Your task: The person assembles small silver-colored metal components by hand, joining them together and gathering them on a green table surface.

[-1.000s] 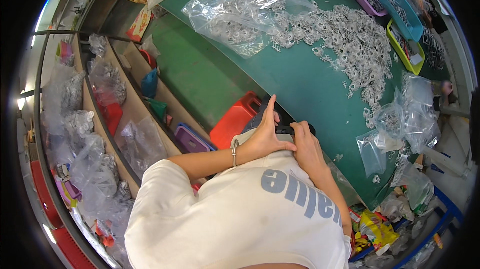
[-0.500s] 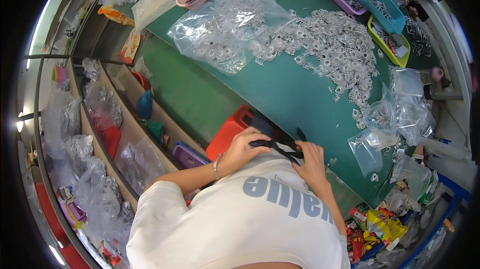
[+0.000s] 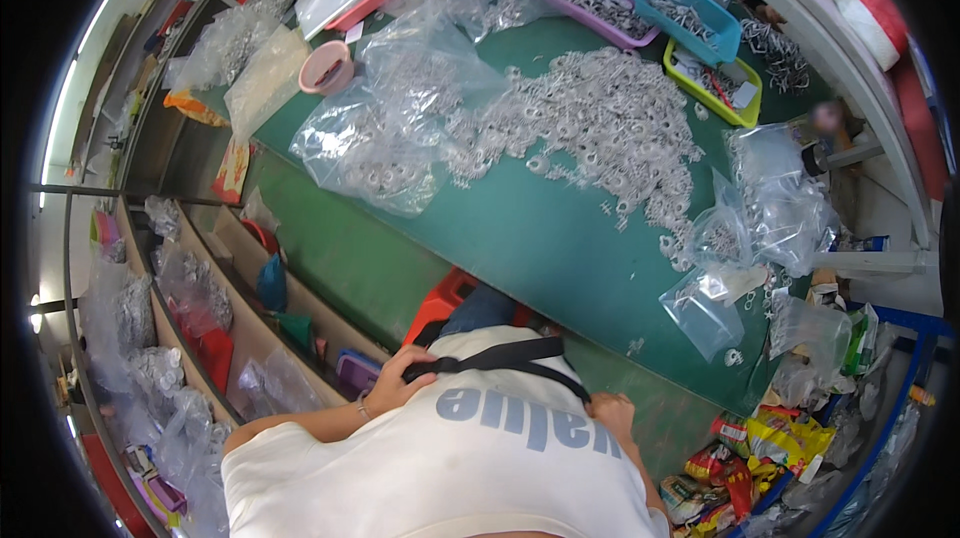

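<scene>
A black strap (image 3: 497,359) runs across the front of the person's white shirt (image 3: 440,458), low in the view and just short of the near edge of the green bench (image 3: 560,238). The left hand (image 3: 392,385) is curled around the strap's left end, fingers closed on it at the chest. The right hand (image 3: 612,414) sits at the strap's right end, against the shirt; whether it is grasping the strap or only lying against it cannot be told, since its fingers are hidden.

Just beyond the hands, a red stool (image 3: 440,306) shows beneath the bench edge. On the bench, a wide heap of small silvery metal parts (image 3: 600,128) spreads over the middle, and clear plastic bags (image 3: 385,153) holding more of the same parts lie to its left. Smaller clear bags (image 3: 700,308) lie near the bench's right edge.

At the far side stand three small trays holding parts: a purple tray (image 3: 598,0), a blue tray (image 3: 688,10) and a yellow-green tray (image 3: 715,83), set side by side. A pink bowl (image 3: 326,68) sits at the far left of the bench. To the person's left, wooden shelves (image 3: 240,328) hold more bagged parts. Bright snack packets (image 3: 735,458) lie on the floor at the lower right.
</scene>
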The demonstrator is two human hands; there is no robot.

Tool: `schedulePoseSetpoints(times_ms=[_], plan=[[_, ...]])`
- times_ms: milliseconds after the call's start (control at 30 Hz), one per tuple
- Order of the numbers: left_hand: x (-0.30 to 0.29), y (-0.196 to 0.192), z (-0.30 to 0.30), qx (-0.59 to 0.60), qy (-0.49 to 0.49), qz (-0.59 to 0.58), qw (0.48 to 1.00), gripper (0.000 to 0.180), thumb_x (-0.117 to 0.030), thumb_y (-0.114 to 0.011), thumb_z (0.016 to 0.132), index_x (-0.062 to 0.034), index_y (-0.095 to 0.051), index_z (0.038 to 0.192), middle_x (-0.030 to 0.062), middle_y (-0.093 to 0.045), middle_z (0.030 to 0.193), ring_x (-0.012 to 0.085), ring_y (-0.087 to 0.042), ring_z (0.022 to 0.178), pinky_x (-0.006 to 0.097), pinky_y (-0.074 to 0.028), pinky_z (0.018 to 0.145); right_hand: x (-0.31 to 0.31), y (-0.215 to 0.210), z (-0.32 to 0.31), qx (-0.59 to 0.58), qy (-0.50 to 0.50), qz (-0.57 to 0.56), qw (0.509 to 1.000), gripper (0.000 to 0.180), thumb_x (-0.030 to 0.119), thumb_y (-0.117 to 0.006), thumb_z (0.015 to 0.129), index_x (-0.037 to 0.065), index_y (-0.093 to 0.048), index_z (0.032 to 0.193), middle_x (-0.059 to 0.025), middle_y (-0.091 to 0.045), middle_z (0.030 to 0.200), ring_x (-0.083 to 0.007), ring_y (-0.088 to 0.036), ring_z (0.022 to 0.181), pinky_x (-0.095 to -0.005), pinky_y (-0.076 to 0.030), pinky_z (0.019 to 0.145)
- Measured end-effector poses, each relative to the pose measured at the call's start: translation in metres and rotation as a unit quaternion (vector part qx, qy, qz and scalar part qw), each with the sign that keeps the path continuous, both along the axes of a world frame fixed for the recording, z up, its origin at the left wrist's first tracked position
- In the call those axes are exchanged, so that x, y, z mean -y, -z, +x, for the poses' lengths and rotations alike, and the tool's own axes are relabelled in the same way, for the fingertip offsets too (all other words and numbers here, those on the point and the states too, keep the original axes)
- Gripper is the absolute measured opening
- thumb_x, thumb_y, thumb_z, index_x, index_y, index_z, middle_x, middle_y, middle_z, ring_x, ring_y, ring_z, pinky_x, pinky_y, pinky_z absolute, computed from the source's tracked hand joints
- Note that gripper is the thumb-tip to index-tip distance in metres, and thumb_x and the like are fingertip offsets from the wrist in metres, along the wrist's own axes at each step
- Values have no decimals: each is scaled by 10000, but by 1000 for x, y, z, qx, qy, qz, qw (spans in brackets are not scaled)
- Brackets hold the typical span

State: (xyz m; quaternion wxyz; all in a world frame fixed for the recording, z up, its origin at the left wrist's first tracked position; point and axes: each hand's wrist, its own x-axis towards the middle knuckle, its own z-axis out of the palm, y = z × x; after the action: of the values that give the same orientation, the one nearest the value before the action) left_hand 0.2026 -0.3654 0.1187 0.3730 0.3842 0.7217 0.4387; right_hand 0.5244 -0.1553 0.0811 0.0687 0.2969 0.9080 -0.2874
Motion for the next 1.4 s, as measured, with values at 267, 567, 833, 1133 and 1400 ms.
schedulePoseSetpoints(times_ms=[267, 567, 833, 1133, 1400], plan=[[-25, -14, -43, -37, 119, -192, 973, 194, -189, -606, 803, 1, -580, 774, 138, -607, 672, 245, -597, 602, 330, -466, 569, -11, 28, -26, -36, -170, -115, 978, 89, 120, -531, 721, 41, -541, 681, -110, -573, 716, -299, -583, 707, -406, -446, 665], [-126, 40, -62, 13, 307, -85, 948, 301, -272, -598, 838, -34, -548, 1016, 125, -564, 852, 227, -576, 799, 317, -475, 694, -14, 73, -63, -79, -107, -239, 962, 143, 167, -557, 771, 47, -592, 841, -117, -594, 832, -320, -595, 791, -419, -485, 664], [-104, 118, -114, -92, 353, -47, 930, 234, -160, -554, 856, -30, -565, 1051, 137, -572, 949, 289, -574, 880, 342, -472, 777, -20, 119, -113, 8, -250, -196, 948, 220, 170, -501, 787, 76, -627, 941, -116, -639, 899, -313, -619, 798, -405, -489, 653], [-155, -51, -146, -102, 233, 434, 864, 473, 118, -543, 749, 24, -468, 1206, 151, -610, 945, 258, -600, 883, 345, -476, 779, -60, -118, -183, -513, 26, 102, 852, 304, 264, -626, 817, 36, -570, 1010, -135, -627, 829, -283, -614, 766, -377, -492, 671], [-113, -108, -102, -70, 191, 718, 665, 422, 94, -534, 757, 38, -463, 1169, 155, -605, 912, 267, -589, 856, 365, -468, 755, 33, -197, -165, -617, -216, 338, 676, 272, 272, -588, 833, 44, -569, 981, -119, -620, 824, -271, -600, 759, -376, -478, 671]])
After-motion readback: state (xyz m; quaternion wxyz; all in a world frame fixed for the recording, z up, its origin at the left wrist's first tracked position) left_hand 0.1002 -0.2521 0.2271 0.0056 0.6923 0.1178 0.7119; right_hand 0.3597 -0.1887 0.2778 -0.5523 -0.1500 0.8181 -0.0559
